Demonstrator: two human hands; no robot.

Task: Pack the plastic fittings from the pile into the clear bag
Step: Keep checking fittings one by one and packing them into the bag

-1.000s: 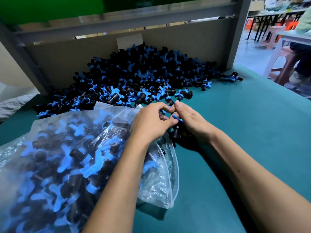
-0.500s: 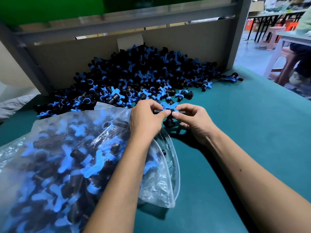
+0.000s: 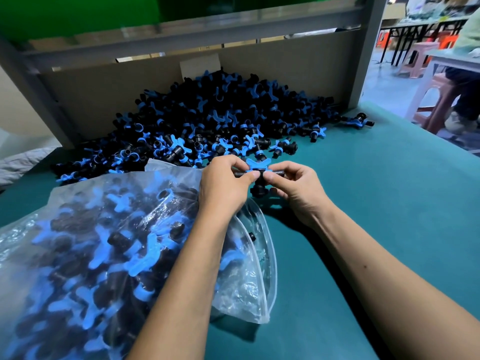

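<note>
Both hands, left hand (image 3: 225, 183) and right hand (image 3: 293, 187), pinch one black-and-blue fitting (image 3: 258, 170) by its ends just above the open mouth of the nearly full bag (image 3: 249, 287), likely for dropping in, with the pile (image 3: 215, 120) close behind.

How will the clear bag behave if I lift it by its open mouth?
The clear bag would probably sag: its thin film is wrinkled. It looks heavy, being packed with fittings. Some may spill, since the mouth gapes open.

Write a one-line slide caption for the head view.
Both hands pinch one fitting between pile and clear bag.
</note>
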